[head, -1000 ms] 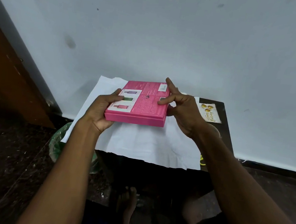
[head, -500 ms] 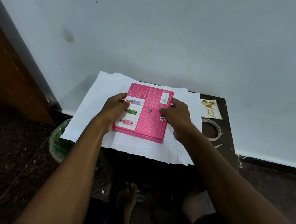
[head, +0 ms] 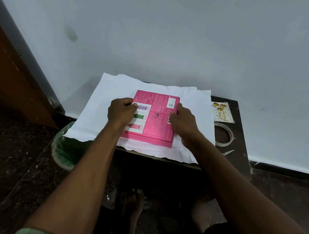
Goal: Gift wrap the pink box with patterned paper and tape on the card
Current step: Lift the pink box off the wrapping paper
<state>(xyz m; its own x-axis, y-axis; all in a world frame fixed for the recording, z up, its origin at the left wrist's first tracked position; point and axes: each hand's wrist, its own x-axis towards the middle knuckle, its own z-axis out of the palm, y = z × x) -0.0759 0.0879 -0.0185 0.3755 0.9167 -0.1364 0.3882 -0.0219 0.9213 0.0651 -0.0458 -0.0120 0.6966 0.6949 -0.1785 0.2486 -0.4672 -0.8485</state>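
the pink box lies flat, printed back upward, on a sheet of paper that shows only its white side and is spread over a small dark table. its fine print is too small to read; what can be made out is a white panel along the left with three bottle pictures, purple, green and pink, one white sticker near the far right corner, and a barcode at the right edge, half under a hand.

the left hand rests on the box's left side with its fingers curled over the edge, covering part of the white panel. the right hand sits on the right edge, thumb on top and fingers bent down the side; both hands hold the box against the paper.

to the right of the paper, on bare tabletop, lies one card with three gold shapes, perhaps balloons, and gold script that looks like "happy birthday", though it is turned sideways and hard to read. just nearer is one roll of tape, and nearer still the pointed tips of a pair of scissors.

a bin with a green liner stands on the floor beside the table's left corner, partly under the overhanging paper. one bare foot shows beneath the table. the table stands against a pale wall.
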